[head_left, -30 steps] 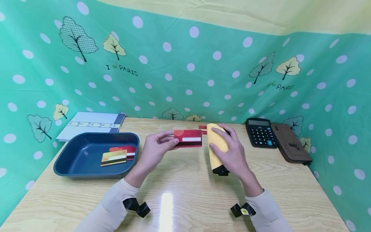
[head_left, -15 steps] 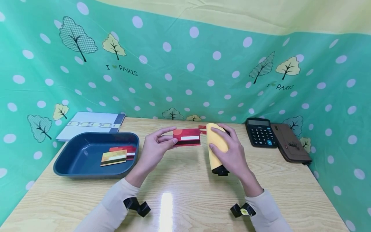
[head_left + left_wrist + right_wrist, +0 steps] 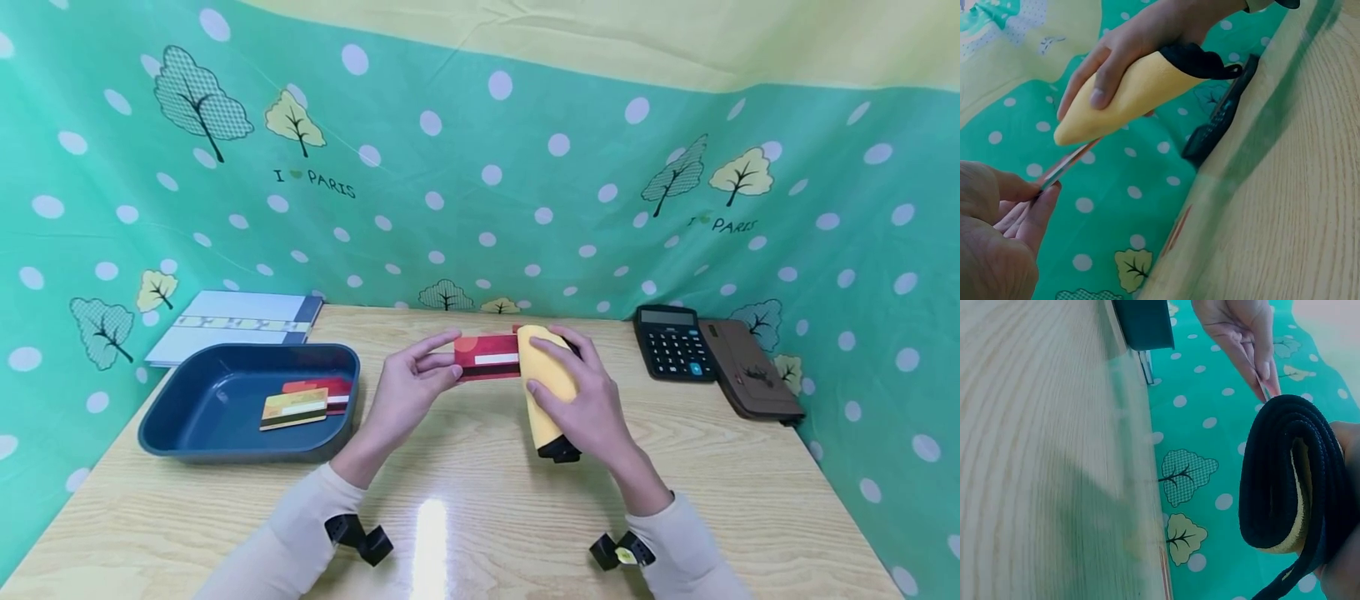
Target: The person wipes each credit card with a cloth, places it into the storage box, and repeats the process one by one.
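Observation:
My left hand (image 3: 412, 379) pinches a red bank card (image 3: 483, 357) by its left end, thumb on the near face. The card has a white strip and a dark stripe, and is held above the table. My right hand (image 3: 592, 404) grips a folded yellow cloth (image 3: 546, 375) with black edging. Its rolled layers and a dangling black end show in the right wrist view, where the cloth (image 3: 1266, 481) hides part of the left hand's card. In the head view the cloth's left edge overlaps the card's right end. The left wrist view shows the cloth's tip (image 3: 1069, 131) right at the card.
A dark blue tray (image 3: 206, 408) at left holds a gold card (image 3: 292, 410) and a red card (image 3: 342, 386). Behind the cloth another red card (image 3: 1177, 231) lies on the table. A notebook (image 3: 240, 308) lies back left; a calculator (image 3: 671, 346) and a brown zip case (image 3: 753, 371) back right.
The right hand has moved left with the yellow cloth, closing the gap to the red card, whose right end the cloth now overlaps. The left hand has shifted slightly right with the card.

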Action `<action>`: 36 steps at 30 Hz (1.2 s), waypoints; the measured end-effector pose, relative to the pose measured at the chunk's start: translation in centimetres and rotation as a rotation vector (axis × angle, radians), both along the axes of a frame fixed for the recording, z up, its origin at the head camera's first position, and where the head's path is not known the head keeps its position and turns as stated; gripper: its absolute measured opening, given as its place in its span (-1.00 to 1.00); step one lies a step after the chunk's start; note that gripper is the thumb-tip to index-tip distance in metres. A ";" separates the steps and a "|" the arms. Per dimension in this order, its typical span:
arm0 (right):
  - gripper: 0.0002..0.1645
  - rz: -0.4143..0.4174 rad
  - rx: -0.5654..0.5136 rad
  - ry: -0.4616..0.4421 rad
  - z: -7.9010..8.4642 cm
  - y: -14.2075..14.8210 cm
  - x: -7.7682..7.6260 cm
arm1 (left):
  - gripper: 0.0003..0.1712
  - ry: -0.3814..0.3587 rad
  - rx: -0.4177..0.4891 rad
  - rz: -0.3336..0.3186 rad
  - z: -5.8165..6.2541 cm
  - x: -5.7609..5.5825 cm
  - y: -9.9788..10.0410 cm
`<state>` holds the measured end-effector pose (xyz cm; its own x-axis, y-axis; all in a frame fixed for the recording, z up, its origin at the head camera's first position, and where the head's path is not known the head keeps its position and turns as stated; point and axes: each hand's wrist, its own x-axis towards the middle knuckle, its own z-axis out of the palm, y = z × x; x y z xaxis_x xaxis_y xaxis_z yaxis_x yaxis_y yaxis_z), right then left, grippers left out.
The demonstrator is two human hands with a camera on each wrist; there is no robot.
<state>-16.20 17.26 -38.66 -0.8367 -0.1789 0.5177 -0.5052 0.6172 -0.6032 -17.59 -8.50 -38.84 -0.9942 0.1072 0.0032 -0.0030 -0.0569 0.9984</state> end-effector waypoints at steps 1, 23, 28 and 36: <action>-0.32 0.001 0.005 -0.002 0.0 -0.1 0.0 | -0.42 0.002 -0.001 -0.001 0.0 0.0 0.1; -0.32 0.049 0.035 -0.004 -0.4 -1.2 0.6 | -0.44 -0.010 0.098 -0.037 -0.2 0.5 1.3; -0.31 0.079 0.043 0.013 -0.6 -1.8 0.9 | -0.45 -0.014 0.109 -0.051 -0.3 0.8 1.7; -0.33 0.114 0.034 0.045 -0.8 -2.6 1.4 | -0.47 0.002 0.133 -0.087 -0.5 1.1 2.0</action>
<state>-14.80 14.62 -39.41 -0.7862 -0.2894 0.5460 -0.5990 0.5740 -0.5583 -16.50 -6.46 -39.39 -0.9812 0.1914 0.0251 -0.0116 -0.1884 0.9820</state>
